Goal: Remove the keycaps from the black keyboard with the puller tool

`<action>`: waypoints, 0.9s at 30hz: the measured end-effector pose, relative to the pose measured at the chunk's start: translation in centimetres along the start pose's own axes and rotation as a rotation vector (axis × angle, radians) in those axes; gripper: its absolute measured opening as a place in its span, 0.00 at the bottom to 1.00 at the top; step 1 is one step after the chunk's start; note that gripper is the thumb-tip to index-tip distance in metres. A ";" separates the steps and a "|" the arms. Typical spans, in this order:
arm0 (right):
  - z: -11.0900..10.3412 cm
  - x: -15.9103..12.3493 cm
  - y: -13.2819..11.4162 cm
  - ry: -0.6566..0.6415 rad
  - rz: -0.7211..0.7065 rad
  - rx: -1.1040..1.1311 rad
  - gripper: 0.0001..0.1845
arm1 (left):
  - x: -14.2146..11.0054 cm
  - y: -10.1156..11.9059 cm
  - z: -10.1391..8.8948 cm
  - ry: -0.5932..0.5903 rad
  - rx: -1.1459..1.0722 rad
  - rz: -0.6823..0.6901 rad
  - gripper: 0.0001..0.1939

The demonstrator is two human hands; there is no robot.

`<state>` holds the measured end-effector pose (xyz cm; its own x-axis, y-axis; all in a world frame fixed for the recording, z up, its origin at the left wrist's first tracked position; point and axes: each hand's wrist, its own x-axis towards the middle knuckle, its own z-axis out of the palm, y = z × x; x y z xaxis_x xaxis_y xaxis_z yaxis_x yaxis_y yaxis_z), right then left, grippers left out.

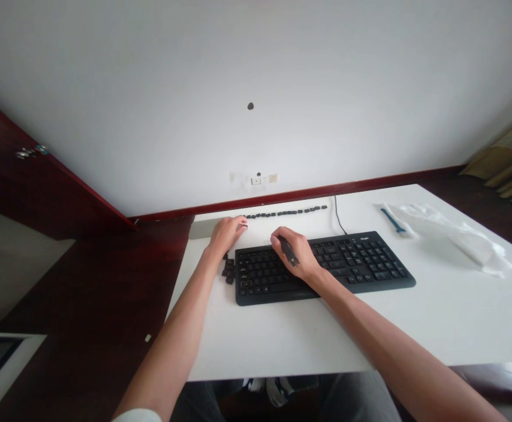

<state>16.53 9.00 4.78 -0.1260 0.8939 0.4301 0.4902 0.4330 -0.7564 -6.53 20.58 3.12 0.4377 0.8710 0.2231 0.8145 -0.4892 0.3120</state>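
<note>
A black keyboard (pixel 326 266) lies on the white table, and my right hand (pixel 297 253) is over its left-middle part. The fingers of that hand are wrapped round a dark stick-like tool (pixel 288 252); its exact kind is unclear. Beyond the keyboard's left end, my left hand (pixel 228 233) pinches a small black keycap (pixel 243 226) close to the tabletop. Just past those fingertips a line of loose keycaps (pixel 293 212) runs along the back of the table. Several more keycaps (pixel 229 269) sit in a small heap against the keyboard's left side.
To the right lie a blue-handled brush (pixel 393 220) and a crumpled clear plastic bag (pixel 462 234). The keyboard's cable (pixel 339 215) runs to the table's back edge. Behind the white table (pixel 277 340) is a wall with power sockets (pixel 265 179).
</note>
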 end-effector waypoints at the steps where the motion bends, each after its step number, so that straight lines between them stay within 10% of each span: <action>1: 0.0 0.0 -0.1 -0.004 0.002 0.000 0.12 | 0.0 -0.1 0.0 0.002 0.005 0.007 0.10; 17: 0.1 -0.2 -0.5 -0.111 -0.053 0.047 0.12 | 0.9 -1.3 1.1 0.108 0.016 0.050 0.07; 27: -0.1 -0.2 -0.7 -0.108 -0.036 0.030 0.13 | -2.4 -0.8 -4.0 0.187 -0.124 0.026 0.08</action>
<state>16.34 8.53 5.27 -0.2360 0.8842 0.4032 0.4579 0.4671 -0.7564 -9.75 18.74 6.00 0.3702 0.8404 0.3958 0.7457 -0.5229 0.4129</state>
